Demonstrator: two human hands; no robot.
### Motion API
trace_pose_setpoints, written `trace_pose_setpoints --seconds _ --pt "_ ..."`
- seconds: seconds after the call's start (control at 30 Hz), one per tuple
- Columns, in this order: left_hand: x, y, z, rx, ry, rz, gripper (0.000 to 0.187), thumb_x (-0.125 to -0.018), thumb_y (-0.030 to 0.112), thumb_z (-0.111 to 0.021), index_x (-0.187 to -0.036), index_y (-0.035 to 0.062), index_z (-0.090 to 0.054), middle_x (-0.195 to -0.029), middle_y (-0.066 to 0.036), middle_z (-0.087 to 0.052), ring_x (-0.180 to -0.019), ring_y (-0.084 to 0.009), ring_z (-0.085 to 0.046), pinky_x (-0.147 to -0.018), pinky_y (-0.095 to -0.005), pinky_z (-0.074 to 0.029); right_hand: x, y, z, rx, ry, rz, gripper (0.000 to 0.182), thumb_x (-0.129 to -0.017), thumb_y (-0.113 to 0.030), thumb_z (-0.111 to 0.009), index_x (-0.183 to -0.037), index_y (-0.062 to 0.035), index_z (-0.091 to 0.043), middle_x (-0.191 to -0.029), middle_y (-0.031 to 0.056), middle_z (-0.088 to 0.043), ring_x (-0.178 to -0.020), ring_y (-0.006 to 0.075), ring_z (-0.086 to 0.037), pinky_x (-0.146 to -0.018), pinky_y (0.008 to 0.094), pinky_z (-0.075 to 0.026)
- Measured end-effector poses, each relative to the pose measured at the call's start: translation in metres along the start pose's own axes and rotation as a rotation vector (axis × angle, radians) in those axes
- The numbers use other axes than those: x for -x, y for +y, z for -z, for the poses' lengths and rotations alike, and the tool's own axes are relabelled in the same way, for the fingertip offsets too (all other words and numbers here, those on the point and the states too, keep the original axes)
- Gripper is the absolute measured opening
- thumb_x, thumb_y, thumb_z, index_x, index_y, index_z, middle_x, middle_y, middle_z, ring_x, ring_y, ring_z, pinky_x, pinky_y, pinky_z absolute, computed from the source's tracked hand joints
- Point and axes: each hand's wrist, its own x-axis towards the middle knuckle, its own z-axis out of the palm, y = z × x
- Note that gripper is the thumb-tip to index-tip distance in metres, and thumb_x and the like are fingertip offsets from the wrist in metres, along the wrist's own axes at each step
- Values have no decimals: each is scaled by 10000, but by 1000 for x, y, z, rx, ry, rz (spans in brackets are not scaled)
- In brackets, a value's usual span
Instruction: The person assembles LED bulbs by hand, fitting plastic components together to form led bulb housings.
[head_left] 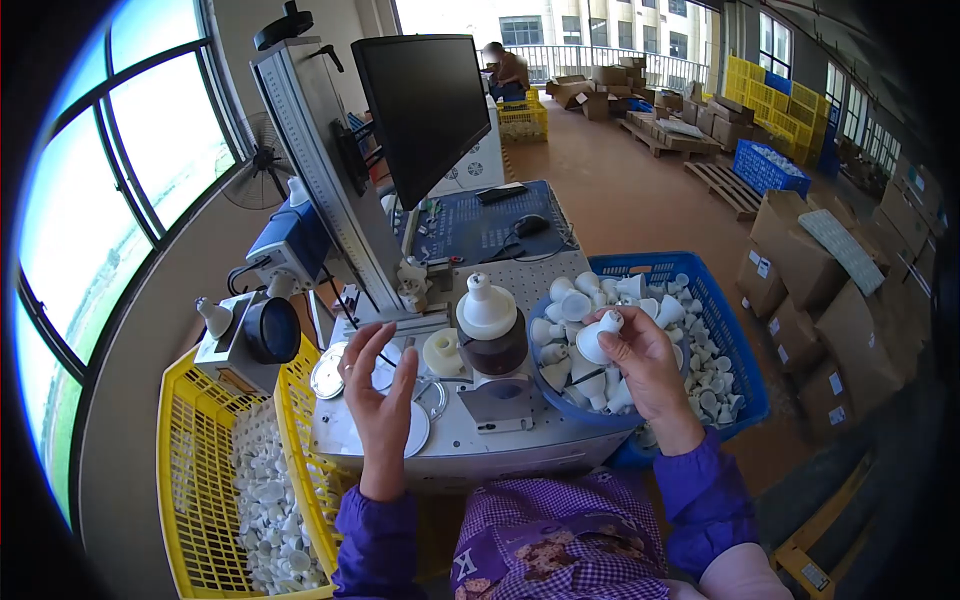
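Observation:
My right hand grips a white bulb housing, narrow end up, over a blue basin heaped with similar white housings. Raised left of the fixture, my left hand has its fingers spread and nothing in them. Between the hands, another white bulb housing sits upright on a dark round fixture. A cream plastic ring and several shiny discs lie on the perforated worktop near my left hand.
A yellow crate of white pieces stands at left, below a machine head with a dark lens. The blue crate at right holds more housings. A monitor and mouse are behind. Another person sits far back.

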Motion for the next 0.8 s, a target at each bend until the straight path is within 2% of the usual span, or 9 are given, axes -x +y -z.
trace_pose_setpoints --seconds 0.13,0.2,0.23,0.27,0.33,0.4,0.47,0.6,0.8 --pt "-37 25 -52 -63 -201 -60 396 -769 232 -730 -1109 53 -635 -1200 -128 -536 -1219 -277 -348 -997 -395 -322 -8 -9 -21 35 -51 33 273 -850 -132 -656 -1085 -27 -563 -1089 92 -603 -1018 160 -571 -894 302 -468" --pt "-43 20 -62 0 -218 -43 377 -768 223 -732 -1084 40 -638 -1182 -125 -549 -1203 -265 -371 -993 -389 -329 -19 -14 -32 38 -104 4 281 -846 -137 -661 -1088 -32 -562 -1089 85 -608 -1005 159 -577 -878 302 -472" --pt "-45 19 -64 62 -242 -28 359 -767 213 -734 -1059 27 -641 -1164 -122 -562 -1187 -253 -395 -989 -383 -336 -26 -15 -39 21 -102 39 315 -837 -153 -684 -1098 -14 -576 -1030 61 -624 -903 105 -582 -813 243 -472" --pt "-45 19 -62 61 -238 -31 359 -767 213 -734 -1059 27 -641 -1164 -122 -562 -1187 -253 -395 -989 -383 -336 -33 -16 -46 20 -105 43 315 -837 -153 -684 -1098 -14 -576 -1030 61 -624 -903 105 -582 -813 243 -472" --pt "-36 15 -50 484 -111 64 313 -788 178 -722 -1030 3 -628 -1096 -92 -604 -1065 -194 -500 -935 -335 -396 -49 -14 -59 116 -158 59 288 -845 -157 -670 -1090 -26 -594 -1049 65 -629 -961 139 -584 -850 286 -470" --pt "-24 25 -31 771 -73 194 210 -880 98 -619 -1065 12 -570 -1015 -70 -640 -870 -107 -582 -823 -246 -455 -64 -1 -73 110 -148 95 332 -829 -177 -694 -1091 4 -600 -981 64 -644 -861 117 -599 -778 248 -475" --pt "-11 14 -17 791 -21 232 163 -900 89 -583 -1044 15 -563 -1020 -83 -638 -883 -101 -582 -823 -248 -453 -77 13 -81 304 -191 235 334 -825 -192 -695 -1075 9 -606 -945 89 -661 -869 133 -606 -781 272 -477" --pt "17 -6 -3 773 56 319 143 -911 99 -567 -1026 13 -566 -1013 -78 -640 -884 -95 -580 -816 -239 -449 -81 25 -85 386 -218 184 328 -826 -203 -689 -1060 14 -610 -937 122 -665 -887 164 -622 -796 293 -477" --pt "52 -19 -3 830 0 456 171 -915 122 -557 -1045 10 -565 -1008 -74 -639 -894 -113 -580 -832 -256 -440 -80 20 -85 478 -222 213 343 -833 -210 -676 -1078 17 -596 -962 149 -644 -887 215 -629 -793 313 -480"
